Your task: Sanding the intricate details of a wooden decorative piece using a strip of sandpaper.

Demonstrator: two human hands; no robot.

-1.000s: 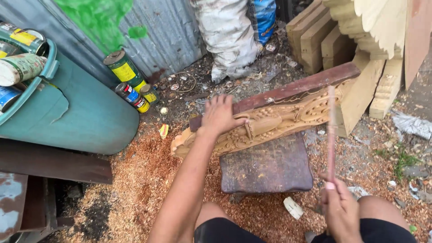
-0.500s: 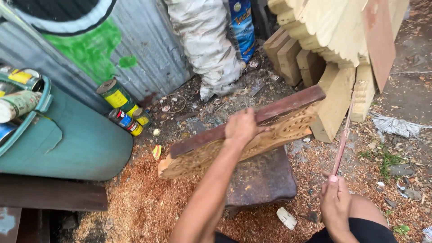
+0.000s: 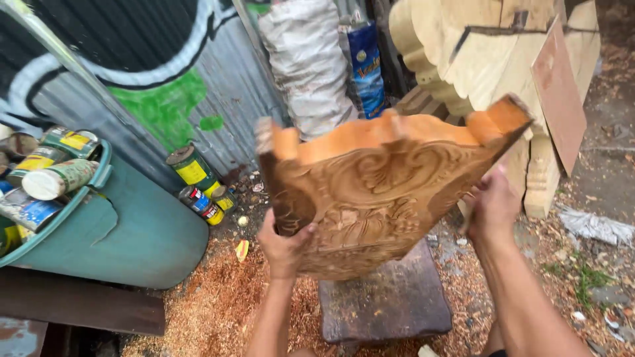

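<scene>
Your left hand [image 3: 286,246] and right hand [image 3: 491,206] both grip the carved wooden panel [image 3: 377,192] — raised, tilted. Below it lies a dark wooden block [image 3: 390,297] — sawdust [image 3: 211,297] around.

The carved panel [image 3: 383,192] is bare, unvarnished wood, orange-tan, with deep scroll relief on its face and a matt, slightly rough look. The block [image 3: 387,297] below it is dark, weathered wood, dull and scuffed. Pale sawdust [image 3: 211,297] lies loose and fluffy over the dirt ground. The stacked pieces [image 3: 476,59] behind are light raw wood, sawn smooth. The wall [image 3: 218,73] is corrugated sheet metal with flat paint. The drum [image 3: 126,238] is teal, matt and dented. The cans [image 3: 192,168] are metal with glossy paper labels. The sack [image 3: 307,59] is woven plastic.
</scene>
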